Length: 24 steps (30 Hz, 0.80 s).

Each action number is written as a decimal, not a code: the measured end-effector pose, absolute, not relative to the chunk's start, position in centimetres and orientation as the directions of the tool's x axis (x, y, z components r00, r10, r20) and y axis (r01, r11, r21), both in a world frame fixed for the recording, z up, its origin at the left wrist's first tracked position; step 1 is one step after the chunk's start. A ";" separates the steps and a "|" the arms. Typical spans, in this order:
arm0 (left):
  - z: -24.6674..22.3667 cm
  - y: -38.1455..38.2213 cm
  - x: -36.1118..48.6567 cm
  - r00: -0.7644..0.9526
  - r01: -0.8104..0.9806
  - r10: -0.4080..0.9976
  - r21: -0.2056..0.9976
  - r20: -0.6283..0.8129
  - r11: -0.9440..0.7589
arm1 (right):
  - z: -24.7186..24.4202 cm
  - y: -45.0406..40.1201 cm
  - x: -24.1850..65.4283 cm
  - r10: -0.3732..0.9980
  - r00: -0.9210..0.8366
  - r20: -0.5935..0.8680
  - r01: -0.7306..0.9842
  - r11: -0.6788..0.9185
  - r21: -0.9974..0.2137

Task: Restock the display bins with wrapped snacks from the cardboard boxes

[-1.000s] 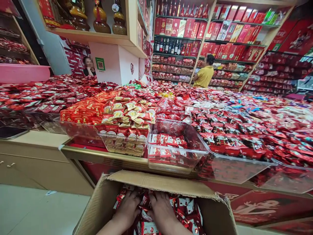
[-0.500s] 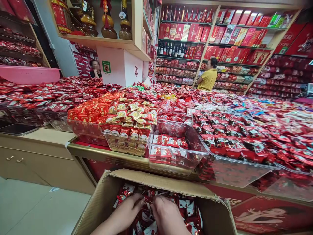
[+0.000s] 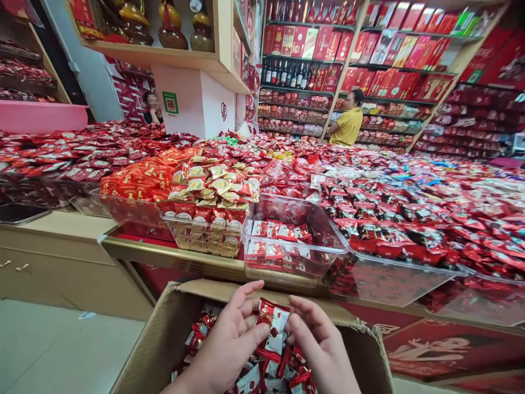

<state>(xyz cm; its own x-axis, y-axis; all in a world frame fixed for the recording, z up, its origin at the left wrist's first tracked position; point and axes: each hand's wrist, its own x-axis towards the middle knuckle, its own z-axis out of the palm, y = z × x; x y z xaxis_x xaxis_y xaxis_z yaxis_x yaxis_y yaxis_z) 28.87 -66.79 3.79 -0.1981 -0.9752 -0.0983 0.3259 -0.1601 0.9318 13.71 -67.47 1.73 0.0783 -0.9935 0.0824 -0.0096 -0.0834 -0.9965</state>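
Step in hand, by my read: handling 1 red-and-white packet, lower centre of frame, over carton. Left hand pinches it, thumb in front; right hand half-curled at its right edge, contact I can't tell. Next move, I judge, calls for steady pinch; carton's far wall obstructs forward reach. Frame centre: part-filled clear bin on tabletop, heaped durian packets left, red-black packets right.

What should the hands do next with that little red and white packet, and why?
Perhaps set the packet in the clear bin ahead: the left hand holds it above the cardboard box, the right hand is at its edge, and similar packets lie in that bin with room above.
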 end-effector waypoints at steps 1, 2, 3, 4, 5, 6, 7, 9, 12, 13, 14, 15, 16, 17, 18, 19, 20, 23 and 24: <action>4.0 -67.0 28.7 -0.204 0.297 -0.975 0.944 -0.085 -0.144 | 1.9 -67.9 13.8 -0.994 0.101 0.049 0.032 -0.046 -0.998; 4.2 -67.3 28.5 -0.215 0.269 -0.974 0.955 -0.068 -0.126 | 2.2 -68.3 13.9 -0.992 0.115 0.051 0.046 -0.046 -0.998; 4.4 -67.5 28.4 -0.227 0.238 -0.972 0.965 -0.050 -0.105 | 2.4 -68.7 14.0 -0.990 0.115 0.077 0.035 -0.073 -0.997; 4.6 -67.7 28.3 -0.243 0.201 -0.969 0.976 -0.033 -0.084 | 2.7 -68.9 14.0 -0.988 0.108 0.113 0.009 -0.112 -0.994; 4.8 -68.0 28.3 -0.260 0.155 -0.965 0.986 -0.018 -0.060 | 2.9 -69.1 14.0 -0.985 0.088 0.149 -0.023 -0.152 -0.988; 4.9 -68.3 28.4 -0.275 0.102 -0.962 0.994 -0.008 -0.037 | 3.1 -69.3 13.8 -0.982 0.060 0.181 -0.053 -0.184 -0.982; 5.0 -68.7 28.4 -0.284 0.050 -0.959 0.999 -0.002 -0.017 | 3.3 -69.4 13.6 -0.978 0.035 0.205 -0.078 -0.207 -0.975; 5.0 -69.5 28.6 -0.270 -0.030 -0.963 0.999 0.003 0.012 | 3.2 -69.8 13.2 -0.974 0.029 0.224 -0.113 -0.226 -0.968; 4.9 -70.7 28.8 -0.213 -0.109 -0.977 0.994 0.001 0.025 | 2.8 -70.4 13.0 -0.971 0.117 0.207 -0.118 -0.220 -0.968; 4.9 -70.9 28.8 -0.219 -0.151 -0.976 0.987 0.015 0.049 | 2.7 -70.6 13.0 -0.966 0.141 0.216 -0.101 -0.231 -0.968; 5.0 -71.1 28.8 -0.245 -0.199 -0.969 0.976 0.040 0.091 | 2.6 -70.9 13.0 -0.958 0.159 0.240 -0.081 -0.255 -0.963; 5.2 -71.2 28.8 -0.274 -0.245 -0.959 0.959 0.072 0.142 | 2.7 -71.1 13.1 -0.944 0.180 0.276 -0.069 -0.291 -0.954; 5.3 -71.3 28.7 -0.296 -0.281 -0.950 0.941 0.102 0.188 | 2.8 -71.4 13.2 -0.930 0.198 0.309 -0.069 -0.328 -0.942; 5.4 -71.4 28.6 -0.308 -0.300 -0.944 0.930 0.115 0.212 | 2.9 -71.6 13.2 -0.919 0.217 0.329 -0.076 -0.352 -0.933; 5.4 -71.4 28.6 -0.307 -0.302 -0.945 0.930 0.112 0.209 | 3.0 -71.7 13.3 -0.915 0.231 0.331 -0.084 -0.357 -0.930; 5.3 -71.5 28.5 -0.294 -0.292 -0.951 0.939 0.094 0.183 | 3.1 -71.8 13.3 -0.920 0.237 0.312 -0.084 -0.339 -0.937; 5.1 -71.5 28.5 -0.276 -0.271 -0.959 0.951 0.070 0.147 | 3.0 -71.9 13.3 -0.930 0.239 0.279 -0.072 -0.304 -0.950; 4.1 -71.3 28.7 -0.231 -0.198 -0.972 0.977 0.035 0.082 | 2.1 -71.9 13.3 -0.947 0.252 0.198 0.029 -0.197 -0.980; 3.8 -71.2 28.8 -0.207 -0.179 -0.978 0.981 0.042 0.080 | 1.6 -71.9 13.3 -0.946 0.267 0.186 0.060 -0.176 -0.983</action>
